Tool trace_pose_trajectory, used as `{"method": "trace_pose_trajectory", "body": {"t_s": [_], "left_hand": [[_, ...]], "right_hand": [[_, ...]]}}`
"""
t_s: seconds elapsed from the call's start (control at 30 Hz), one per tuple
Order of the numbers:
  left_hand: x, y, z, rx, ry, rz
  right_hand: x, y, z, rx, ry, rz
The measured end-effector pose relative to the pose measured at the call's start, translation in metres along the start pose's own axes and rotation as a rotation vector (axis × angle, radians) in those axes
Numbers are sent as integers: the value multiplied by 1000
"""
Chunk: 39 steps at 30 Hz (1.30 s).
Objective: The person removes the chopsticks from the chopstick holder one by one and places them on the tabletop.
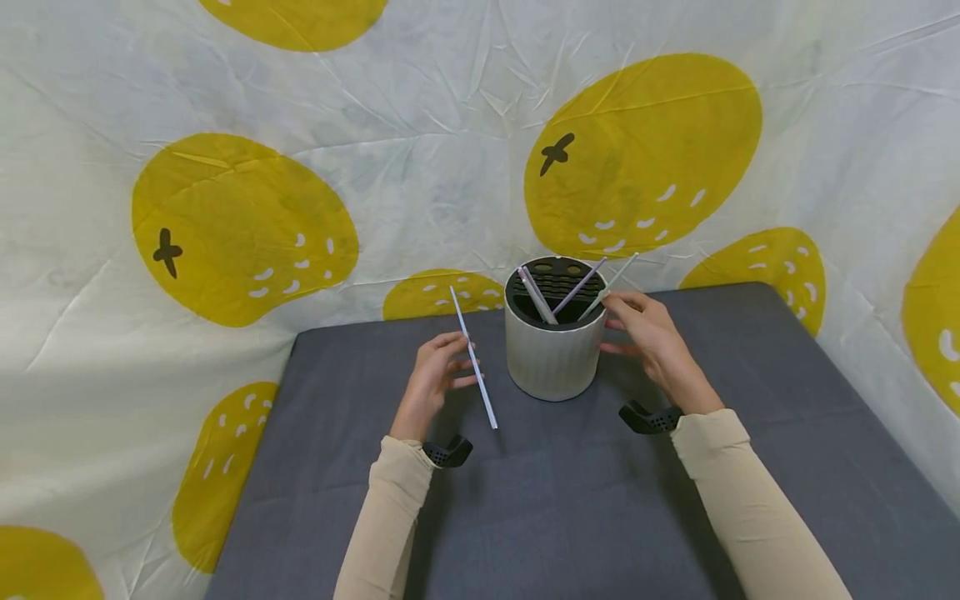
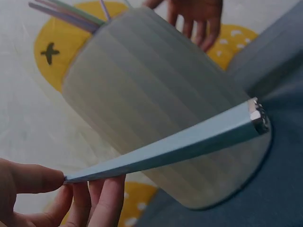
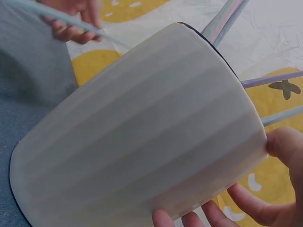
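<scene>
A slim light-blue stick [image 1: 474, 358] with a silvery end slants downward, pinched between the thumb and fingers of my left hand [image 1: 435, 375]. It stands apart from a whitish ribbed cylindrical holder [image 1: 553, 362], just left of it. The holder is upright, with a black slotted top [image 1: 557, 277]. My right hand [image 1: 648, 337] touches the holder's right side: in the right wrist view the thumb [image 3: 284, 142] lies at the rim and the fingertips [image 3: 215, 212] rest on the wall. Purple [image 1: 581, 285] and pale green sticks [image 1: 611, 285] lean inside, along with a bundled pair [image 1: 536, 296].
A dark grey cloth [image 1: 555, 517] covers the table, whose back edge lies just behind the holder. A whitish curtain [image 1: 420, 192] with yellow fruit prints hangs behind and at the sides. Each wrist carries a black band [image 1: 448, 452].
</scene>
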<state>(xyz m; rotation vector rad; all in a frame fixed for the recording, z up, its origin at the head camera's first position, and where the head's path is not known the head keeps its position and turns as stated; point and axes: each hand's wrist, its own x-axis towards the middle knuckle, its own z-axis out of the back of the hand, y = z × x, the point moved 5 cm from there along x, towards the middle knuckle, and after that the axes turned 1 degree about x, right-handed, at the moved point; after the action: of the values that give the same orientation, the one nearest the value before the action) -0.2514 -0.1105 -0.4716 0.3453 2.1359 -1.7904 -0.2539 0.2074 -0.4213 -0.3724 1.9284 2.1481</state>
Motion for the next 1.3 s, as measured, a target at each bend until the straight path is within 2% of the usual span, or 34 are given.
{"method": "trace_pose_trajectory", "body": {"t_s": [0.23, 0.4, 0.6, 0.8, 1.13, 1.3], "left_hand": [[11, 31, 3, 56, 15, 74], [14, 47, 3, 141, 13, 76], [15, 57, -1, 242, -18, -7], [16, 64, -6, 352, -89, -109], [23, 68, -14, 685, -252, -243], [26, 70, -17, 756, -285, -270]], "right_hand": [[2, -3, 2, -4, -5, -3], [3, -3, 1, 0, 1, 2], [3, -2, 1, 4, -5, 1], [3, -2, 1, 8, -4, 3], [2, -1, 1, 7, -10, 7], [1, -2, 1, 2, -11, 14]]}}
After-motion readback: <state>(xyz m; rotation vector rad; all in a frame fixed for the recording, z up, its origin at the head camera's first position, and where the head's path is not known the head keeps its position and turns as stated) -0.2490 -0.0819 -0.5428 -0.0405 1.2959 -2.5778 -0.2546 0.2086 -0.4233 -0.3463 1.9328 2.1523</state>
